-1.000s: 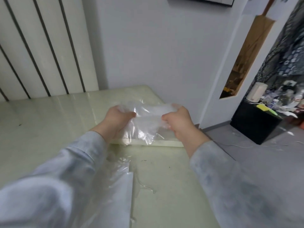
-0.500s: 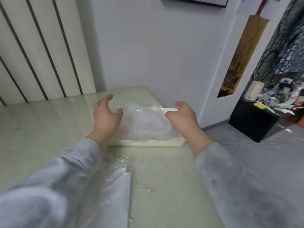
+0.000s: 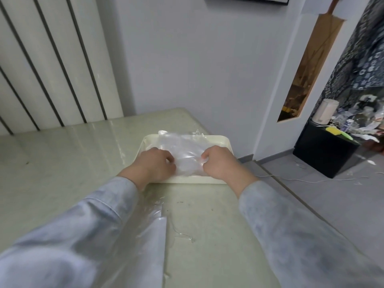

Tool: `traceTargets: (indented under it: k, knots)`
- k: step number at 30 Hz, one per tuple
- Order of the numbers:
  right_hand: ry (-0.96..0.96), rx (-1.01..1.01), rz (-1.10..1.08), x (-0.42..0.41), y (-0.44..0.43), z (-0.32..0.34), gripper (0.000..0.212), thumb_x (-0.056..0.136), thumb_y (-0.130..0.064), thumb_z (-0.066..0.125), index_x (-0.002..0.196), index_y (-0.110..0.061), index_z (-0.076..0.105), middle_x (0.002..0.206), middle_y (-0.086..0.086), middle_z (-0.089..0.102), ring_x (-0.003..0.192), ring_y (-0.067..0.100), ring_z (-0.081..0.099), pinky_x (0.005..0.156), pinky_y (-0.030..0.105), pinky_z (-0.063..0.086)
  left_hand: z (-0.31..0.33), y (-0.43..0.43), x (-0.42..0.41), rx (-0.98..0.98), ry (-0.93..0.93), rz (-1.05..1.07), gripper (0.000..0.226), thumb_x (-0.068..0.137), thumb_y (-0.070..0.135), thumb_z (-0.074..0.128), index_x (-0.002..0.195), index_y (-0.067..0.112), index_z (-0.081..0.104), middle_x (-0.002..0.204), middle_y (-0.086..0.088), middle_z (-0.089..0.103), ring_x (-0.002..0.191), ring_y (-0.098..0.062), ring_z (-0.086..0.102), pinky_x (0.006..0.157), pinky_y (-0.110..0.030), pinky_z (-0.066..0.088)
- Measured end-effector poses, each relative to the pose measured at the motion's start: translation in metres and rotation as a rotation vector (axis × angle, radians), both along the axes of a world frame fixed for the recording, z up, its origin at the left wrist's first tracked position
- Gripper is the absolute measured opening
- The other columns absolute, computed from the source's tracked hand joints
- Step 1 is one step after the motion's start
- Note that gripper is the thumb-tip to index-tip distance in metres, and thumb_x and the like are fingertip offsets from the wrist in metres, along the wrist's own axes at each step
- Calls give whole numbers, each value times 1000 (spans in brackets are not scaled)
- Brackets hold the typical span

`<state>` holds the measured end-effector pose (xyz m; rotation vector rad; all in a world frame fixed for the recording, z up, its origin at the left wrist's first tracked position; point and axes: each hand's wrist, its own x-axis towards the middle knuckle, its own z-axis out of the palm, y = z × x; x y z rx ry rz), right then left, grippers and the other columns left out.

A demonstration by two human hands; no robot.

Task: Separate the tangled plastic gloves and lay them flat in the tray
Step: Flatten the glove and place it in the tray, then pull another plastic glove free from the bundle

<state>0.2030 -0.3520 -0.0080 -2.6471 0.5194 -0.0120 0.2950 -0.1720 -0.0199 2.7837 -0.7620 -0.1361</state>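
A cream rectangular tray (image 3: 223, 145) sits at the table's right edge. Clear plastic gloves (image 3: 182, 151) lie spread inside it, crinkled and see-through. My left hand (image 3: 154, 165) rests on the gloves' near left side with curled fingers pinching the film. On the near right side my right hand (image 3: 219, 163) does the same, fingertips tucked into the plastic. More clear plastic (image 3: 151, 221) lies on the table under my left sleeve, partly hidden by the arm.
The pale green table (image 3: 62, 163) ends just right of the tray, with grey floor (image 3: 332, 204) below. A white wall and a ribbed panel stand behind. A black cabinet (image 3: 326, 150) with clutter stands far right.
One second ago both hands held the glove lifted over the tray. They lowered it, spread open briefly, and now press and pinch it down inside the tray.
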Motion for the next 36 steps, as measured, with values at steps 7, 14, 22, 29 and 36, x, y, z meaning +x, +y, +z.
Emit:
traceTargets:
  k: [7, 14, 22, 29, 36]
  knots:
    - [-31, -93, -1, 2, 4, -2, 41, 93, -5, 52, 132, -12, 63, 133, 14, 60, 123, 32, 55, 99, 36, 50, 2, 7, -3, -28, -43, 46, 32, 94, 41, 56, 121, 31, 68, 130, -3, 57, 118, -28, 56, 99, -34, 47]
    - [34, 22, 118, 9, 2, -5, 41, 98, -27, 57, 138, -21, 58, 137, 2, 59, 110, 23, 61, 92, 29, 49, -1, 3, 8, -18, 80, 33, 50, 86, 45, 72, 133, 31, 61, 135, 0, 59, 123, -21, 54, 94, -26, 41]
    - [-54, 46, 66, 9, 0, -8, 47, 98, -19, 55, 145, -21, 54, 138, 4, 59, 121, 24, 59, 98, 26, 46, -3, 13, 9, -266, -60, 59, 41, 90, 36, 70, 129, 26, 66, 132, -5, 62, 119, -23, 58, 96, -26, 40]
    - [-225, 33, 82, -17, 18, 3, 46, 99, -22, 57, 145, -22, 53, 144, 4, 56, 129, 21, 54, 102, 27, 41, 8, 38, -20, -349, -104, 75, 36, 91, 28, 68, 127, 27, 66, 130, -3, 58, 119, -23, 56, 95, -26, 39]
    - [-313, 31, 125, -60, 53, 22, 44, 98, -25, 59, 141, -23, 56, 146, 2, 52, 127, 21, 54, 99, 28, 42, 16, 79, -82, -363, 22, 103, 25, 92, 29, 67, 116, 28, 71, 121, 2, 63, 112, -20, 62, 88, -24, 42]
